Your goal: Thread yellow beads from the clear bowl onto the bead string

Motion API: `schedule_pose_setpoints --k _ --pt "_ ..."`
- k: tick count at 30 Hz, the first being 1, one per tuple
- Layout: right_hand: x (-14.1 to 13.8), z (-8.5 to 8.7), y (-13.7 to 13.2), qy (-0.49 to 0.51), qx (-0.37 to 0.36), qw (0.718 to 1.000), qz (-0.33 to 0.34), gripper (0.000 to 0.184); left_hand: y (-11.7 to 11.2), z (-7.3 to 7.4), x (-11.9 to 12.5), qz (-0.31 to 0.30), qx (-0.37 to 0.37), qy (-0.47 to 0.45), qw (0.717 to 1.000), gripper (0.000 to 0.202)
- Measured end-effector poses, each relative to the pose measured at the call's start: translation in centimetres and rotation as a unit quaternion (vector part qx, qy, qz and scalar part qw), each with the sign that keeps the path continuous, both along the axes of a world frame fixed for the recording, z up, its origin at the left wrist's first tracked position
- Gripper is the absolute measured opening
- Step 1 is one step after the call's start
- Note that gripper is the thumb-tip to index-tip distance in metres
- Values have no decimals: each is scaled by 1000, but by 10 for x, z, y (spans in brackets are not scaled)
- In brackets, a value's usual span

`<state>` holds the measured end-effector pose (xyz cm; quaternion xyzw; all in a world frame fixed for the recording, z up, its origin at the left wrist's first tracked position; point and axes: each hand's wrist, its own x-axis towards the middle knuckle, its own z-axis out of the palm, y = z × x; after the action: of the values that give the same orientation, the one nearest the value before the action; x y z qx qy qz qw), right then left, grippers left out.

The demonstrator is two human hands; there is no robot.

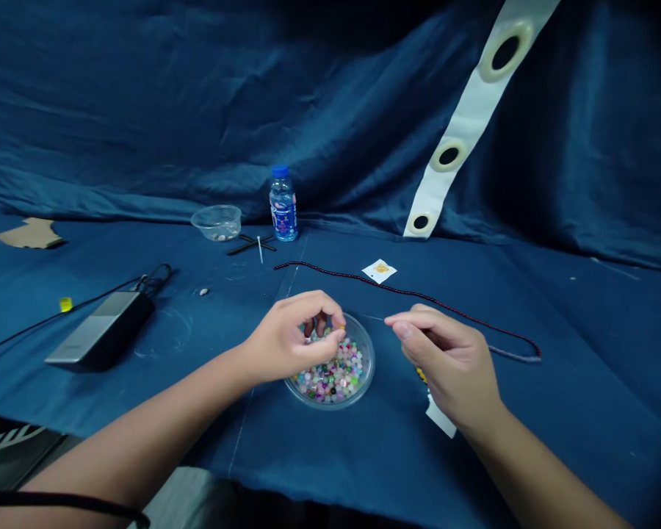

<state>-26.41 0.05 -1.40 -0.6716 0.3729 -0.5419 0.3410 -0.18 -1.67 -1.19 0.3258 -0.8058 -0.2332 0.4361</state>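
Observation:
My left hand [294, 334] is over a round clear bowl [366, 375] of small multicoloured beads [333, 378]. Thumb and forefinger pinch a tiny yellow bead [342, 327]. To the right, my right hand [452, 360] is closed, thumb against forefinger. A thin pale thread [371, 317] runs from near those fingertips toward the bowl. Below the right palm, a short row of yellow beads [421, 375] and a white tag [441, 417] show; the rest is hidden by the hand.
Behind the hands lie a dark red beaded cord [358, 277] and a white square with a gold piece [380, 270]. Farther back stand a blue-capped bottle [283, 209] and a clear bowl [214, 213]. A grey-black box [102, 330] with a cable sits left, near cardboard [30, 234].

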Motion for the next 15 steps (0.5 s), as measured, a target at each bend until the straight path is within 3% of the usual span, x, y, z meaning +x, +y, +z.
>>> schedule_pose_setpoints --k 7,12,15 --pt "1 -4 5 49 -61 997 -1 23 3 -5 11 -58 -28 9 998 13" --pt "3 -7 7 88 -90 992 10 23 4 -7 8 -42 -41 21 998 12" --pt "-2 1 15 82 -86 993 9 20 3 -9 6 -32 -46 27 998 11"
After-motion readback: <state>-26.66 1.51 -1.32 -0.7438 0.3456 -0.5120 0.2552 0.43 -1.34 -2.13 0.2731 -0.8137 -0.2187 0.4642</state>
